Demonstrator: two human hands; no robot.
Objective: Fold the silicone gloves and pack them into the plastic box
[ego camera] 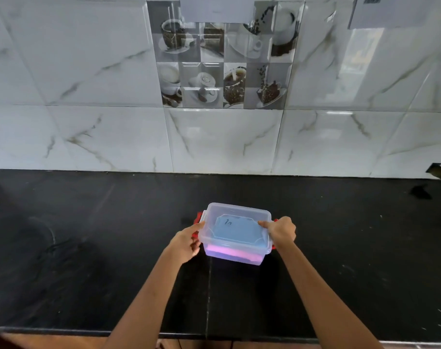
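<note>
A clear plastic box [235, 255] with its clear lid [239, 212] on stands on the black counter, in the middle of the view. Through the lid and walls I see a folded blue glove [235, 230] on top and a pink glove [237, 254] beneath it. Red side latches [197, 219] stick out at both ends. My left hand [186, 244] grips the box's left end at the latch. On the opposite end my right hand [281, 231] grips the lid edge, thumb on top.
The black stone counter [88, 248] runs wide on both sides of the box, with a seam line toward its front edge. A marble-tiled wall [88, 134] rises directly behind, with coffee-picture tiles. A small dark chip [437, 170] marks the wall base at far right.
</note>
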